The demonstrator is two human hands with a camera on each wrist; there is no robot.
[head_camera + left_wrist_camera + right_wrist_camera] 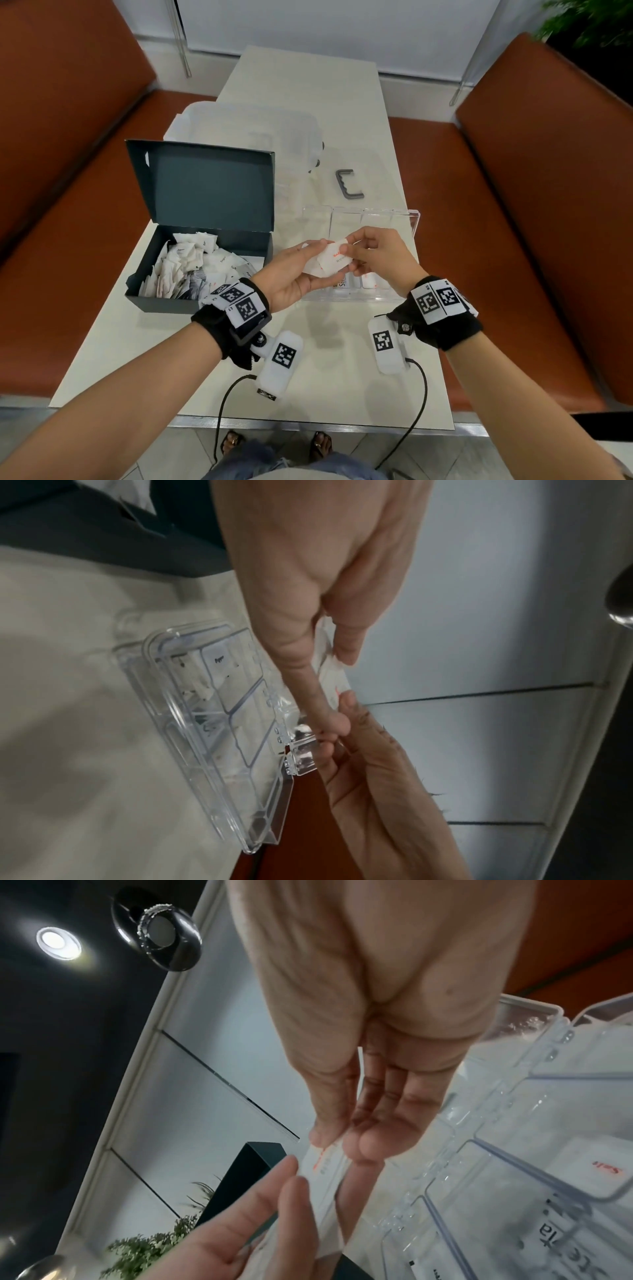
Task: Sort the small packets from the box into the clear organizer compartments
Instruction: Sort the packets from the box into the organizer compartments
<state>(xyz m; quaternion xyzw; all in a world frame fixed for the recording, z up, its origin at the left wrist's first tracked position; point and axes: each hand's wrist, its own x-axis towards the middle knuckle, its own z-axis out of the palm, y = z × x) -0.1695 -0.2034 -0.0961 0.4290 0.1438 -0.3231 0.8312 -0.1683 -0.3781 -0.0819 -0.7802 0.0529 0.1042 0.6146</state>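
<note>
Both hands meet above the organizer [413,219], each on the same small stack of white packets [329,262]. Left hand [294,274] lies palm up under the stack, fingers loosely curled with the thumb on top. Right hand [380,255] pinches the top packet at its right end between thumb and fingertips. Red print on that packet starts "Sal"; the grey line under it is too small to read.

The organizer is clear plastic, lid flung open away from the person, sitting at the table's [308,387] right edge. Right wrist view: one compartment holds a packet with red "Salt" [606,1169]; the next one nearer shows large black letters, partly cut off, unreadable. Left wrist view: another compartment has a packet with a small black word, possibly "Pepper", blurred.

The box [164,301] is dark teal, lid standing upright at the back, just left of the organizer and near the table's left edge. It is packed with loose white packets [191,263], small black print not legible.

A grey handle-shaped clip [347,185] lies alone behind the organizer. A big clear tub [246,130] sits behind the box. Bare tabletop lies in front of both containers and at the far end. Orange benches [513,240] flank both sides.
</note>
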